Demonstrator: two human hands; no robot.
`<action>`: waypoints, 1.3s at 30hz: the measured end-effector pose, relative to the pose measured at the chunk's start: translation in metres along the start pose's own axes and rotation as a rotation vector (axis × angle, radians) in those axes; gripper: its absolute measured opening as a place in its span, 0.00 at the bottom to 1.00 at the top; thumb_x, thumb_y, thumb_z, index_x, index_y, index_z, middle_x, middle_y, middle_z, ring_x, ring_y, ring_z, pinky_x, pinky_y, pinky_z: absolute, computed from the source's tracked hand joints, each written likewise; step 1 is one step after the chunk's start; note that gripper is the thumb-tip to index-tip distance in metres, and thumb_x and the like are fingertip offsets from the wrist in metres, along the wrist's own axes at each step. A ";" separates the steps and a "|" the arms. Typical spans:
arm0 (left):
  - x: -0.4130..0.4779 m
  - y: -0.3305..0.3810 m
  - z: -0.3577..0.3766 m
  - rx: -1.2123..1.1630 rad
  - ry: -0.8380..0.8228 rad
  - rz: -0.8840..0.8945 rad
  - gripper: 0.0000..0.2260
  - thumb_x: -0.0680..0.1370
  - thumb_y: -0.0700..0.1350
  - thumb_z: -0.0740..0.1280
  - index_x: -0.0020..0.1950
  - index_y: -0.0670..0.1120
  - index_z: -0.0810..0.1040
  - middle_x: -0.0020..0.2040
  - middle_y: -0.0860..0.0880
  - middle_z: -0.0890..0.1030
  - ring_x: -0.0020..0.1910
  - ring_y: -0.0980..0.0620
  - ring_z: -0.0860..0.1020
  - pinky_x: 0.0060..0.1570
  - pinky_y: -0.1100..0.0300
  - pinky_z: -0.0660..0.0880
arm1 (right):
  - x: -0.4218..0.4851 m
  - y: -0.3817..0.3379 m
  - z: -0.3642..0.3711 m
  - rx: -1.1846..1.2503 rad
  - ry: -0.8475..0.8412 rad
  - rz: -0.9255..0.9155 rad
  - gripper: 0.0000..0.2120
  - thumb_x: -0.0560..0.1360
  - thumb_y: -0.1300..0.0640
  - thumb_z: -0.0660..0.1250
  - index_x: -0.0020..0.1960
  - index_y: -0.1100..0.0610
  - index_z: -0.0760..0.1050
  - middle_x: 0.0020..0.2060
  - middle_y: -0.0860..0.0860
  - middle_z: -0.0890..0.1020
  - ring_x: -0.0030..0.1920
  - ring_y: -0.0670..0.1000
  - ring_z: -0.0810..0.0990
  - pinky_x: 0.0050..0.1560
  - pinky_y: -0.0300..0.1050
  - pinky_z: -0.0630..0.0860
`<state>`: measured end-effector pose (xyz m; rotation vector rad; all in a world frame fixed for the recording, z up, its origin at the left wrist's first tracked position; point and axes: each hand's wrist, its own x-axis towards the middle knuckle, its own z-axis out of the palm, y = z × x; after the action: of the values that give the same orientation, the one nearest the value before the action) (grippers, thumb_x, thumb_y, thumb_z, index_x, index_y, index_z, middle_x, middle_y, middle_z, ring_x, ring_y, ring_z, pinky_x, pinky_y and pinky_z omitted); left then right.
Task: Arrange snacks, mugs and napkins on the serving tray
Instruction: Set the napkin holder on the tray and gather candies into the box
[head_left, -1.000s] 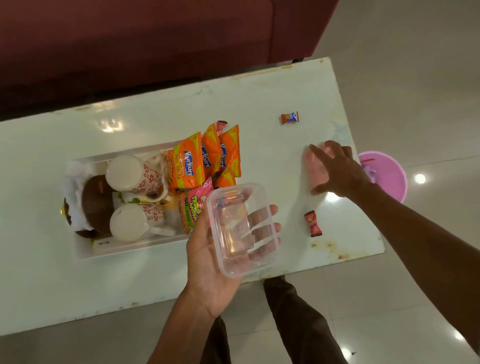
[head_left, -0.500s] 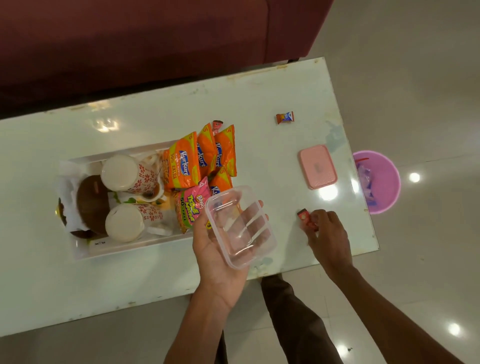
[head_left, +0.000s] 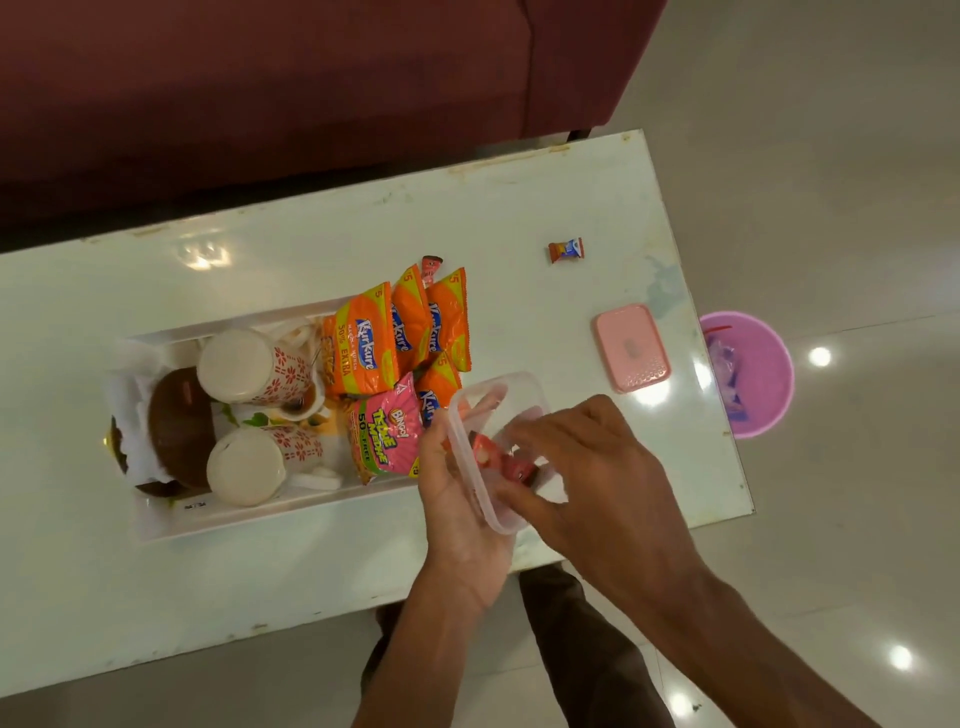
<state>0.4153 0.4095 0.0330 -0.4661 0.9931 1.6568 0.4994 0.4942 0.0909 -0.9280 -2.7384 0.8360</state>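
White surface (head_left: 311, 571), laden tray (head_left: 234, 522): just off the tray's end the left hand (head_left: 457, 519) clasps a clear box (head_left: 514, 387), likely light and stiff, by its wall; the right hand's (head_left: 587, 478) grip on the slippery-looking red sweet (head_left: 491, 454) inside cannot be told.

Your left hand (head_left: 462, 525) is palm up, thumb and fingers curled round the clear tub (head_left: 493, 405), forearm coming in from the bottom edge. Your right hand (head_left: 587, 467) hangs knuckles-up over it, fingertips bent down inside. Can't tell if they're pinching anything.
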 end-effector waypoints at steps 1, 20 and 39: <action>0.002 0.001 0.000 -0.008 -0.006 -0.010 0.24 0.80 0.62 0.59 0.63 0.46 0.81 0.50 0.43 0.85 0.47 0.46 0.85 0.43 0.52 0.81 | 0.006 0.003 -0.003 0.040 0.028 0.015 0.14 0.69 0.46 0.75 0.50 0.53 0.84 0.46 0.47 0.86 0.44 0.47 0.80 0.42 0.35 0.76; 0.021 0.038 -0.005 -0.225 -0.062 0.073 0.26 0.80 0.63 0.56 0.62 0.46 0.83 0.55 0.42 0.84 0.52 0.43 0.84 0.51 0.47 0.81 | 0.197 0.193 0.064 -0.192 -0.065 0.245 0.09 0.74 0.56 0.72 0.53 0.58 0.80 0.50 0.56 0.80 0.52 0.58 0.77 0.44 0.50 0.77; 0.035 0.065 0.010 -0.158 0.025 0.107 0.28 0.75 0.64 0.63 0.67 0.47 0.79 0.59 0.42 0.81 0.55 0.43 0.81 0.54 0.48 0.79 | 0.178 0.031 -0.011 0.338 0.072 0.055 0.03 0.75 0.49 0.69 0.47 0.47 0.81 0.44 0.39 0.83 0.41 0.40 0.80 0.41 0.24 0.73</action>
<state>0.3450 0.4351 0.0373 -0.5476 0.9224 1.8388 0.3765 0.6255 0.0744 -0.9424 -2.4155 1.2023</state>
